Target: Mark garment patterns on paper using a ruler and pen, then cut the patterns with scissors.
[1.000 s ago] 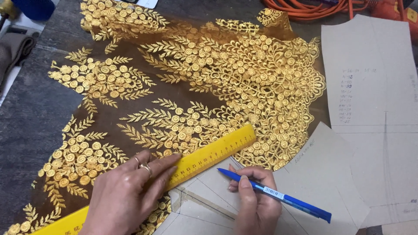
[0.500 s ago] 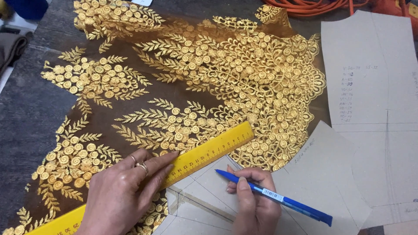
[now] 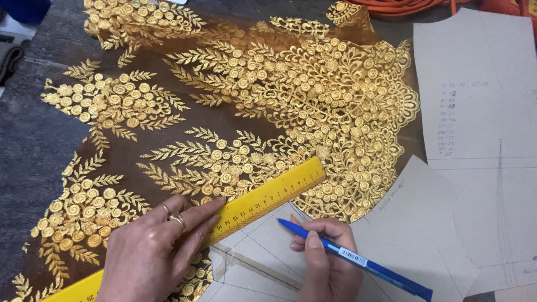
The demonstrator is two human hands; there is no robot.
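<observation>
Head view: left hand [image 3: 154, 251] lies flat, pinning the yellow ruler [image 3: 254, 202] across gold lace [image 3: 268, 112] and paper pattern [image 3: 403, 223]; right hand [image 3: 330, 263] grips a blue pen [image 3: 358, 260], tip beside the ruler's edge for lining.

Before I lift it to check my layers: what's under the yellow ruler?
Gold embroidered lace lies under the yellow ruler; grey pattern paper shows along its lower edge. The left hand covers its middle, hiding what's beneath there.
</observation>
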